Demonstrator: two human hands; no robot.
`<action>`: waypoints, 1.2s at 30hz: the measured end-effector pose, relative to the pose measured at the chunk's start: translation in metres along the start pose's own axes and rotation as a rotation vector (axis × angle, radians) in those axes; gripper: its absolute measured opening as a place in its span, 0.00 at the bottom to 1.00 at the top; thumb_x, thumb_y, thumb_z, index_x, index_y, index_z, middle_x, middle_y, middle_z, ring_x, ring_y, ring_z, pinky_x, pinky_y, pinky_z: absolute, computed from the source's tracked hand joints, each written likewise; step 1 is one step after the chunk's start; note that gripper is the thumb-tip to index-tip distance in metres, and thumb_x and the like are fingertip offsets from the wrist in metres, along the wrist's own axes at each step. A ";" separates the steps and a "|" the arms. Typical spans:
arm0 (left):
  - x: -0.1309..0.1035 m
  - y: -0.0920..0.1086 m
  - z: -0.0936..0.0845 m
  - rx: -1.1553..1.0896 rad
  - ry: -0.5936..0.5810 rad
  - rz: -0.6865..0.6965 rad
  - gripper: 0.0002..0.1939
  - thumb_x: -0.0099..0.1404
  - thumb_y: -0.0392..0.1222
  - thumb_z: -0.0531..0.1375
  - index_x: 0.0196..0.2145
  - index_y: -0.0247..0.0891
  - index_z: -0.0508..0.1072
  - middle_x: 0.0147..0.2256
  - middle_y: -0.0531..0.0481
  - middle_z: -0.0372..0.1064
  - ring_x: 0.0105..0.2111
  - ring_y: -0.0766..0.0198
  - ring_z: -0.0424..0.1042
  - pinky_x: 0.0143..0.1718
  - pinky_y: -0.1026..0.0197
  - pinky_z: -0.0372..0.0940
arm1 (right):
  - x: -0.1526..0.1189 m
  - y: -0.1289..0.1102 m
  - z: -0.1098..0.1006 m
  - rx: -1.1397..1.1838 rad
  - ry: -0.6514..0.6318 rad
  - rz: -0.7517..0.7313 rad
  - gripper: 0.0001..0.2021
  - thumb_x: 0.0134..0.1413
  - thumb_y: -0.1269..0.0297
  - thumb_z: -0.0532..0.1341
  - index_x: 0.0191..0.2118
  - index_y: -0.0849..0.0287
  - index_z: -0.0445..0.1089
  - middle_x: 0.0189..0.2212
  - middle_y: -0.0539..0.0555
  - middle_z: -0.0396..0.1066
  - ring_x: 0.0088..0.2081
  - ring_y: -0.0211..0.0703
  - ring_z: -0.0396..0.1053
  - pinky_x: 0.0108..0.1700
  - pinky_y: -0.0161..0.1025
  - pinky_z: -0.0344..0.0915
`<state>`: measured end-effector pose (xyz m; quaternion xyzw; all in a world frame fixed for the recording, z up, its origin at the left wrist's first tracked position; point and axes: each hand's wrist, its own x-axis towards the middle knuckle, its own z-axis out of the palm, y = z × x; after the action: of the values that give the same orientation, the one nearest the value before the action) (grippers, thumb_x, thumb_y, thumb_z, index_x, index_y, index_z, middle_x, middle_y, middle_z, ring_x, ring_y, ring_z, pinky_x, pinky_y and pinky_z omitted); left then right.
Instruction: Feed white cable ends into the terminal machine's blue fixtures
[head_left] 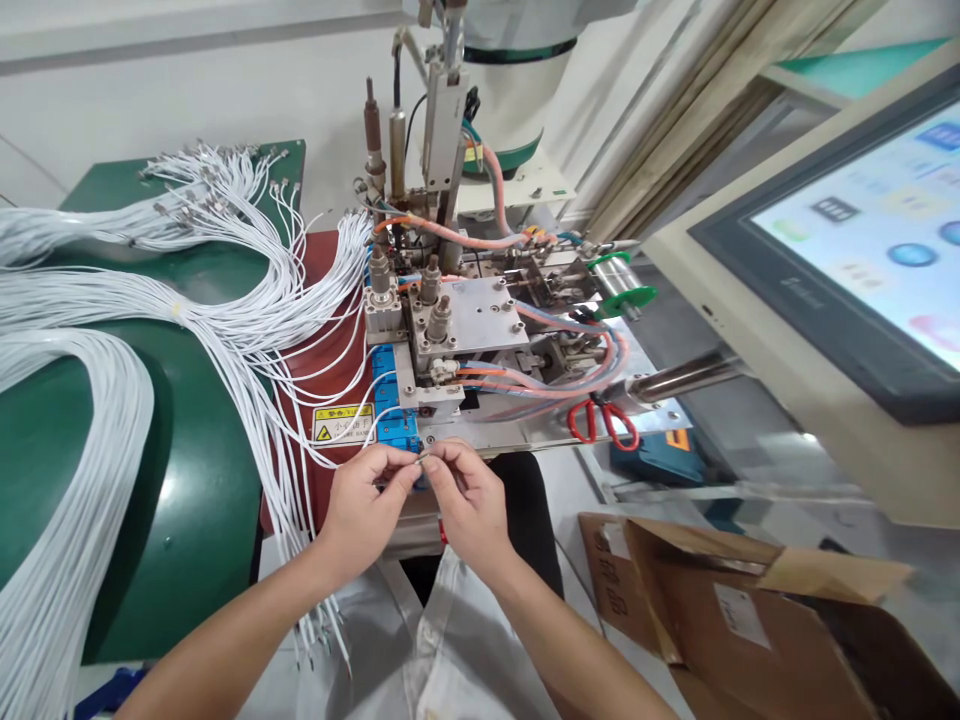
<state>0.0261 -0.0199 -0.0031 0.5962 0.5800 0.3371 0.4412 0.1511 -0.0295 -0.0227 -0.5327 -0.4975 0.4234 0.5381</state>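
My left hand (pixel 367 508) and my right hand (pixel 470 500) meet at the front corner of a benchtop machine (pixel 480 315), thumbs and fingertips pinched together. A white cable (pixel 319 460) runs up to my left hand, which closes on it near its end. My right fingertips close on something tiny at the same spot, too small to make out. Just beyond my fingers is a row of blue fixtures (pixel 396 430) with white cables lying in it. A large bundle of white cables (pixel 225 325) fans out on the left.
A green table surface (pixel 187 520) carries more cable bundles. Behind my left hand is a yellow warning label (pixel 343 424). Red-handled scissors (pixel 604 424) lie on the machine's right side, near a solder wire spool (pixel 619 283). A touchscreen (pixel 862 230) and an open cardboard box (pixel 750 640) stand right.
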 end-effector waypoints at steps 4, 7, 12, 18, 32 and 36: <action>0.002 -0.001 -0.003 -0.071 -0.064 -0.042 0.07 0.60 0.41 0.57 0.32 0.37 0.73 0.28 0.52 0.71 0.27 0.67 0.68 0.30 0.66 0.64 | 0.004 0.000 -0.003 -0.001 -0.045 -0.019 0.04 0.52 0.67 0.55 0.29 0.58 0.66 0.27 0.51 0.65 0.30 0.38 0.65 0.33 0.35 0.62; 0.005 0.002 -0.006 -0.092 -0.118 -0.060 0.08 0.60 0.41 0.56 0.31 0.36 0.74 0.29 0.51 0.71 0.28 0.67 0.69 0.32 0.66 0.64 | 0.006 -0.004 -0.004 -0.053 -0.052 -0.041 0.05 0.52 0.68 0.55 0.28 0.59 0.66 0.26 0.50 0.65 0.29 0.37 0.64 0.32 0.35 0.62; 0.004 0.005 -0.004 -0.178 -0.094 -0.106 0.07 0.59 0.40 0.57 0.30 0.35 0.73 0.29 0.50 0.72 0.29 0.67 0.69 0.32 0.67 0.65 | 0.001 -0.005 0.002 -0.066 0.064 0.007 0.06 0.50 0.69 0.56 0.25 0.59 0.65 0.24 0.49 0.65 0.27 0.37 0.64 0.30 0.35 0.62; 0.000 -0.002 -0.001 -0.111 -0.024 -0.073 0.07 0.59 0.40 0.56 0.31 0.36 0.72 0.29 0.50 0.71 0.29 0.66 0.69 0.32 0.66 0.65 | 0.004 -0.006 0.002 -0.124 0.021 -0.093 0.05 0.50 0.70 0.56 0.25 0.58 0.65 0.24 0.50 0.65 0.28 0.37 0.64 0.31 0.35 0.62; 0.004 0.006 -0.012 0.161 -0.180 0.066 0.06 0.58 0.36 0.55 0.27 0.37 0.72 0.26 0.52 0.69 0.26 0.67 0.67 0.28 0.66 0.61 | 0.020 -0.021 -0.022 -0.335 -0.346 -0.090 0.06 0.48 0.72 0.56 0.23 0.58 0.64 0.22 0.48 0.62 0.25 0.36 0.61 0.28 0.33 0.57; 0.003 0.000 -0.007 -0.005 -0.082 -0.041 0.06 0.59 0.40 0.56 0.29 0.35 0.71 0.24 0.52 0.68 0.23 0.68 0.68 0.26 0.67 0.63 | 0.007 -0.009 -0.009 -0.180 -0.106 -0.044 0.09 0.51 0.68 0.56 0.21 0.59 0.63 0.21 0.48 0.61 0.25 0.36 0.60 0.28 0.33 0.57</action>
<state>0.0198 -0.0159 -0.0008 0.5963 0.5726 0.3047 0.4730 0.1607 -0.0246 -0.0128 -0.5449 -0.5728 0.3926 0.4700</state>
